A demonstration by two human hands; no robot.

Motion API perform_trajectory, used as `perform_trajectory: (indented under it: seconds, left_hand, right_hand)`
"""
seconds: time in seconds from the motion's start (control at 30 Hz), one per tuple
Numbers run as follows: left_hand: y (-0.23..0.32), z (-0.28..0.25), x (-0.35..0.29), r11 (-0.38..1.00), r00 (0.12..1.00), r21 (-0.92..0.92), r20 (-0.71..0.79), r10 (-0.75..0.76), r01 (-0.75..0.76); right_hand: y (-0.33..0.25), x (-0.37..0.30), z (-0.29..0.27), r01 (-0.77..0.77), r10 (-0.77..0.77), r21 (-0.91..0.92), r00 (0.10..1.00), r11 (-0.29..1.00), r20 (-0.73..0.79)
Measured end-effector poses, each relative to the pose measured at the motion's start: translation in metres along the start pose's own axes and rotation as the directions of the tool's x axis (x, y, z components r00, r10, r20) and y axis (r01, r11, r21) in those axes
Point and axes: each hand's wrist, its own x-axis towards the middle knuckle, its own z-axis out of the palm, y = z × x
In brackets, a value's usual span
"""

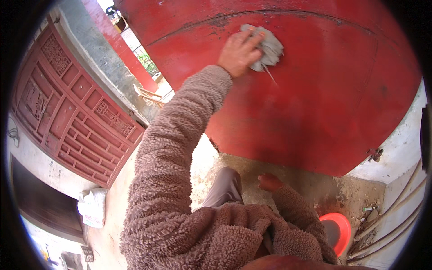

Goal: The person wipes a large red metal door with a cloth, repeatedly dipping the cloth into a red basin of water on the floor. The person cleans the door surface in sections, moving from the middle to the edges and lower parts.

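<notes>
My left hand [239, 53] is stretched far up and to the front, pressing a grey cloth [271, 50] flat on a large red metal door [306, 103]. Its fingers lie over the cloth's left part, and a thin loose strand hangs from the lower edge. The door's paint looks damp and smeared around there, with a dark curved seam just above. Low by my body, my right hand [270, 182] hangs with its fingers curled in, apart from the door. Nothing shows in it.
At the lower right stands a red basin [344, 229], partly behind my right sleeve. Several long thin poles [396, 209] lean beside the white wall. On the left are a carved reddish wooden door [74, 105], a white sack [92, 207] and a wooden chair [149, 94].
</notes>
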Motion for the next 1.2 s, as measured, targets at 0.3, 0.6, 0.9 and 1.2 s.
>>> perform_trajectory:
  seconds: [0.3, 0.6, 0.9, 1.2]
  left_hand:
    - [-0.094, -0.032, -0.112, 0.312, 0.337, 0.139, -0.225, -0.914, 0.940]
    - [0.096, 0.040, -0.013, 0.982, 0.950, -0.163, 0.282, 0.134, -0.090]
    - [0.037, 0.032, 0.104, 0.961, 0.859, 0.026, -0.456, -0.234, 0.276]
    - [0.210, 0.123, 0.011, 0.875, 0.870, -0.415, 0.302, 0.390, -0.249]
  right_hand:
    - [-0.002, -0.004, 0.016, 0.014, -0.014, 0.002, 0.996, 1.000, 0.083]
    - [-0.002, 0.010, 0.038, 0.035, -0.033, 0.108, 0.999, 0.994, -0.020]
    - [-0.034, -0.020, 0.009, 0.046, -0.043, 0.023, 0.993, 0.999, -0.111]
    - [-0.024, -0.031, -0.009, -0.042, 0.058, 0.079, 0.975, 0.996, -0.213]
